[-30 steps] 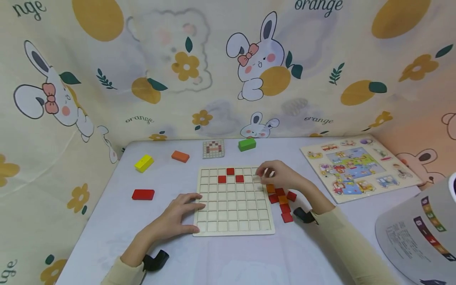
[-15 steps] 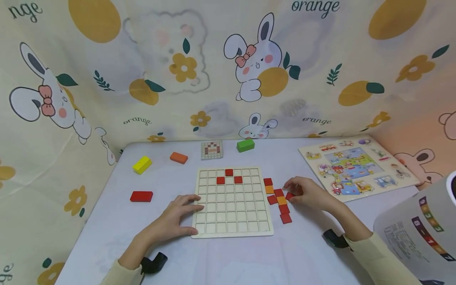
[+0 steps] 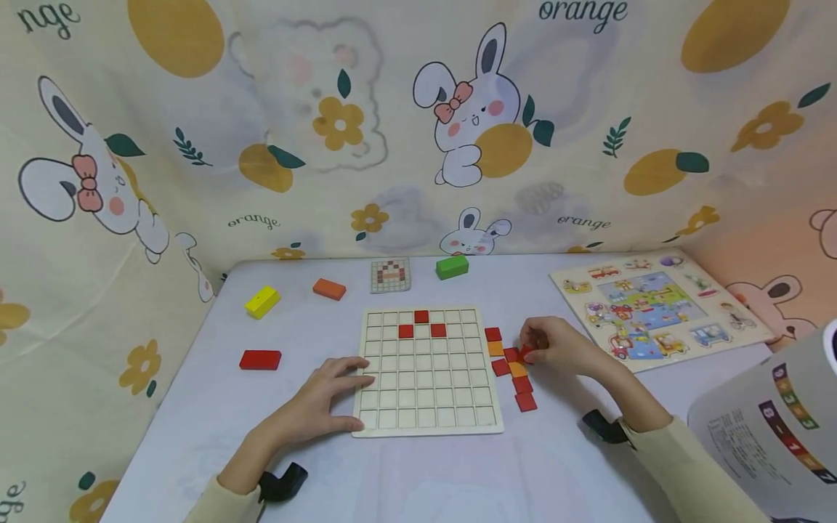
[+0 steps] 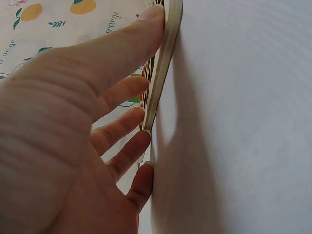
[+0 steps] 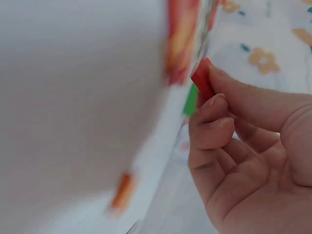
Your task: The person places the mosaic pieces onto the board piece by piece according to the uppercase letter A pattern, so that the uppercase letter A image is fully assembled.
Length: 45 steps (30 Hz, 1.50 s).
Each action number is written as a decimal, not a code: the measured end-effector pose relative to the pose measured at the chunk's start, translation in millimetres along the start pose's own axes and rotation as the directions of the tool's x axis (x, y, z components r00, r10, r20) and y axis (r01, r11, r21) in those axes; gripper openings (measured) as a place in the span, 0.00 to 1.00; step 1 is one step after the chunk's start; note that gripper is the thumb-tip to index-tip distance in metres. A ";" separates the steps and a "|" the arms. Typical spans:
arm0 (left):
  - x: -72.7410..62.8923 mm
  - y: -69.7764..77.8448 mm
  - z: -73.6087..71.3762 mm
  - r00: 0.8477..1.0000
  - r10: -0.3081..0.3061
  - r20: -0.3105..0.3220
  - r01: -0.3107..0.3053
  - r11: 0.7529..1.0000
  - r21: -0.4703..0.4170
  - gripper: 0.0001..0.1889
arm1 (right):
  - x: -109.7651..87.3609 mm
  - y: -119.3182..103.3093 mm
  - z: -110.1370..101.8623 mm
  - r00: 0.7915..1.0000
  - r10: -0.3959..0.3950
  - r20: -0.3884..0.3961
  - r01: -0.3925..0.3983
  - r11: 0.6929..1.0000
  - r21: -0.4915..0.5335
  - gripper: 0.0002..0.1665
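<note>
In the head view, the left hand [image 3: 317, 401] has its fingers spread at the edge of a gridded board [image 3: 425, 379] bearing three red tiles [image 3: 421, 317]. The right hand [image 3: 562, 347] pinches a red square tile [image 3: 526, 353] beside the board, over loose red and orange tiles [image 3: 522, 385]. Beyond are a pattern card [image 3: 390, 275] and a green block [image 3: 452, 267]. "Orange" is printed on the backdrop [image 3: 392, 189]; a white container [image 3: 739, 428] is cut off.

The left wrist view shows the board edge-on, its cells hidden.

In the right wrist view, thumb and finger hold the tile; the loose tiles are blurred.
</note>
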<state>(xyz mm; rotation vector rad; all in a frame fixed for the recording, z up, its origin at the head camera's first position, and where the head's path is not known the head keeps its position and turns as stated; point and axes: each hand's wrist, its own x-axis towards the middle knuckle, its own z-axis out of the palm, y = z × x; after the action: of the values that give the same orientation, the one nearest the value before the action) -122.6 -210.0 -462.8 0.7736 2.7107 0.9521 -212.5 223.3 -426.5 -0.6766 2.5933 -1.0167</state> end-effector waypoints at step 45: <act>-0.4 -5.0 3.0 0.998 0.052 -0.021 -0.052 0.999 0.009 0.35 | 114.4 -105.6 66.3 0.987 -0.147 0.058 0.152 0.985 -0.077 0.13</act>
<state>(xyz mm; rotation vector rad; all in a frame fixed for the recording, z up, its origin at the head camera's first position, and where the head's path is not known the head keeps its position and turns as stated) -123.4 -211.8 -468.3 0.8446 2.7275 0.9655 -248.8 58.9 -410.0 -0.9178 2.5817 -0.9265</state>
